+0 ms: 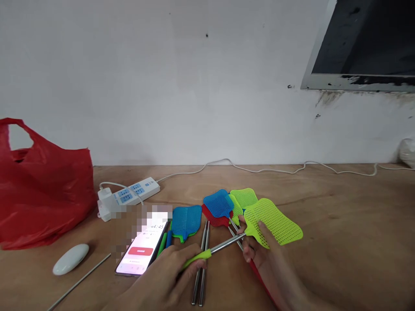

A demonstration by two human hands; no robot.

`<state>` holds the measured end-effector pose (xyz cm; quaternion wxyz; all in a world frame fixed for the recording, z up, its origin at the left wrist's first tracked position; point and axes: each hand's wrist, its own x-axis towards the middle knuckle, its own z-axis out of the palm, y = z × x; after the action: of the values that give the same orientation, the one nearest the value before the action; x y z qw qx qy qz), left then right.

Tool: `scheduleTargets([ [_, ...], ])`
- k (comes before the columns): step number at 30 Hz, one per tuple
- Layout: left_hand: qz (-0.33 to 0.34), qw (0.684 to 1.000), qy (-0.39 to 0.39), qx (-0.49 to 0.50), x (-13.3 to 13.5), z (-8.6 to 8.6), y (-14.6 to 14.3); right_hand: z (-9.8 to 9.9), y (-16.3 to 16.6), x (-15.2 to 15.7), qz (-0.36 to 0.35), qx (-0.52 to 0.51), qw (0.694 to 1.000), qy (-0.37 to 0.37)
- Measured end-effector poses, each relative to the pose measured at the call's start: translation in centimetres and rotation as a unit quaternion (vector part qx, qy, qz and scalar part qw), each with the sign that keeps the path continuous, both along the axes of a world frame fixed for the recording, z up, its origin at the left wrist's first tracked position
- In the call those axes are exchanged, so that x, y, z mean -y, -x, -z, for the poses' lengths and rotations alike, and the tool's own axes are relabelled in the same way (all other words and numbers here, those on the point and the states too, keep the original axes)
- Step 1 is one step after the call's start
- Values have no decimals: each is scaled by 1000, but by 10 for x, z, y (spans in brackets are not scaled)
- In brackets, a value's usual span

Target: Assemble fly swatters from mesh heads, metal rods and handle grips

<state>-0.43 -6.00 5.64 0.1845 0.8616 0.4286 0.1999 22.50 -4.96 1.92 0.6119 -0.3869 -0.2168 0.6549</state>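
A lime-green fly swatter [274, 221] with a metal shaft is held above the table in both hands. My left hand [168, 270] is closed around its green handle. My right hand [264, 250] grips it at the neck, with the thumb against the mesh head. Behind it lie a blue swatter head [219, 203], a red one [216, 217] and another lime-green one [245, 198], overlapping. A second blue swatter head [186, 219] rests further left over a green one. Between my hands lie two metal rods [201, 268], partly behind the held handle.
A lit phone [142, 246] lies left of my left hand, beside green and blue handles [165, 242]. Further left are a white oval object [70, 259], a thin rod [79, 281] and a red plastic bag [48, 185]. A power strip [136, 192] trails its cable along the wall.
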Motion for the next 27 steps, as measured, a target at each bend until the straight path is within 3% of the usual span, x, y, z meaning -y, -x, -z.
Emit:
scheduleTargets([
  [11,-32,999,11,34,4,14,-3,-4,12,2,-65,12,998,-23],
  [17,-28,999,24,-8,-3,25,-7,-3,22,-1,-107,5,994,-30],
  [22,-38,994,48,-94,1,30,-10,-3,22,1,-82,15,997,-7],
  [25,-53,992,104,-53,4,23,-10,-2,26,3,-71,21,997,-13],
  [27,-70,975,211,20,3,15,-6,-3,24,1,-68,29,997,-23],
])
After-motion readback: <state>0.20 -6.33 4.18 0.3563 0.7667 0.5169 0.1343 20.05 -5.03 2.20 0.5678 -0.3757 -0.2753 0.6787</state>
